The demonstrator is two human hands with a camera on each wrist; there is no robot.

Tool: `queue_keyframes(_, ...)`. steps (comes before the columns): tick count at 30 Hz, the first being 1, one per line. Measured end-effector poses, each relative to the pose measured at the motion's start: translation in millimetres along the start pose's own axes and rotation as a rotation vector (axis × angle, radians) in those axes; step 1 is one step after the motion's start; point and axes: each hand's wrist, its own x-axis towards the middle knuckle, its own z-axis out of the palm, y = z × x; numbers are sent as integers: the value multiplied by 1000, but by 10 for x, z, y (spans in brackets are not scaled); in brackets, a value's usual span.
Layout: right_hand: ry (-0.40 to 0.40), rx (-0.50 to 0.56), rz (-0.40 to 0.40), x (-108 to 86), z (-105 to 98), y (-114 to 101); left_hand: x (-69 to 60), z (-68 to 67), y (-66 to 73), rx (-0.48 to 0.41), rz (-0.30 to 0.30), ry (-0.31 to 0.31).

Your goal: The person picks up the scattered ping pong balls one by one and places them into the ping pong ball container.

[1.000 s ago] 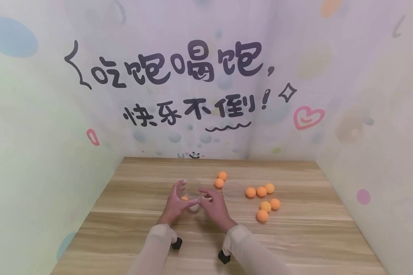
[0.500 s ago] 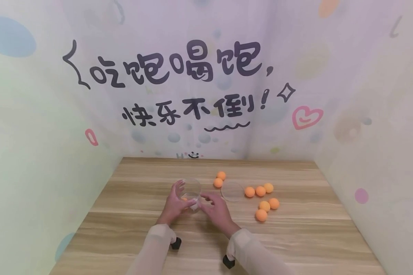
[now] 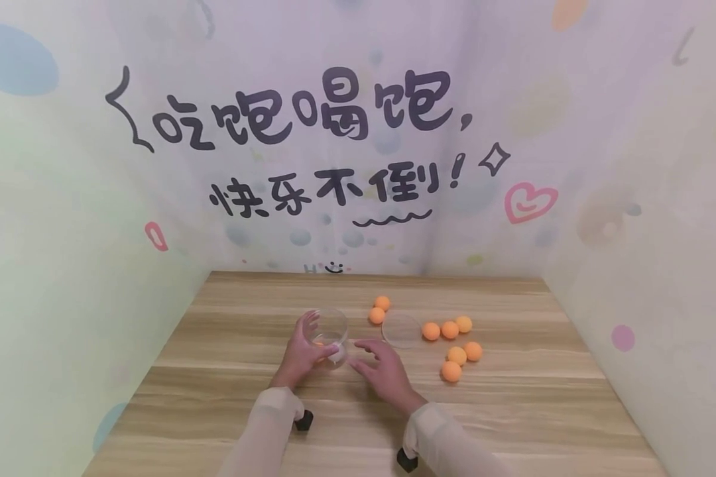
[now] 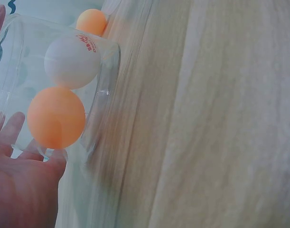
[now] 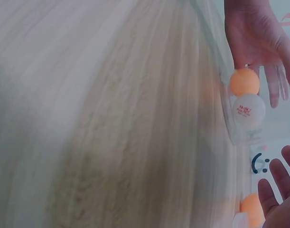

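A clear plastic jar (image 3: 328, 326) stands on the wooden table, left of the middle. My left hand (image 3: 301, 351) grips its left side, fingers behind and thumb across the front. Inside lie a white ping-pong ball (image 4: 72, 61) and an orange ping-pong ball (image 4: 56, 117), touching each other; in the right wrist view the white ball (image 5: 249, 110) carries red print. Just right of the jar, my right hand (image 3: 386, 372) is apart from it, fingers extended and holding nothing. In the right wrist view the right hand's fingers (image 5: 282, 178) are spread beside the jar wall.
A clear round thing (image 3: 402, 330), lid or container unclear, lies right of the jar. Two orange balls (image 3: 379, 309) sit at its left. Several more orange balls (image 3: 450, 330) lie to its right. Printed walls (image 3: 620, 199) enclose the table (image 3: 513, 417).
My right hand has drawn away from the jar to the right, and its fingers have spread. My left hand keeps its grip on the jar. The head view has shifted slightly.
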Motion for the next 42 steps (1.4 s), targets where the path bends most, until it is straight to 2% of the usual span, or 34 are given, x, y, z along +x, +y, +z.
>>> queue_keyframes(9,7,-30,-19,-70,-42,64,-2,-1,9,3,-3,5)
queue_keyframes(16,2,23,25,-150,-49,110,-2,1,-2,-12,5,8)
queue_keyframes(25,42,-27,25,-228,-118,153,-11,3,20,-15,-3,11)
queue_keyframes(32,43,-50,34,-288,-161,214,-2,4,-7,-19,5,8)
queue_keyframes(36,45,-44,65,-320,-191,225,0,4,-15,-36,17,-2)
queue_keyframes(42,31,-39,108,-363,-244,240,7,-10,-23,-13,5,-2)
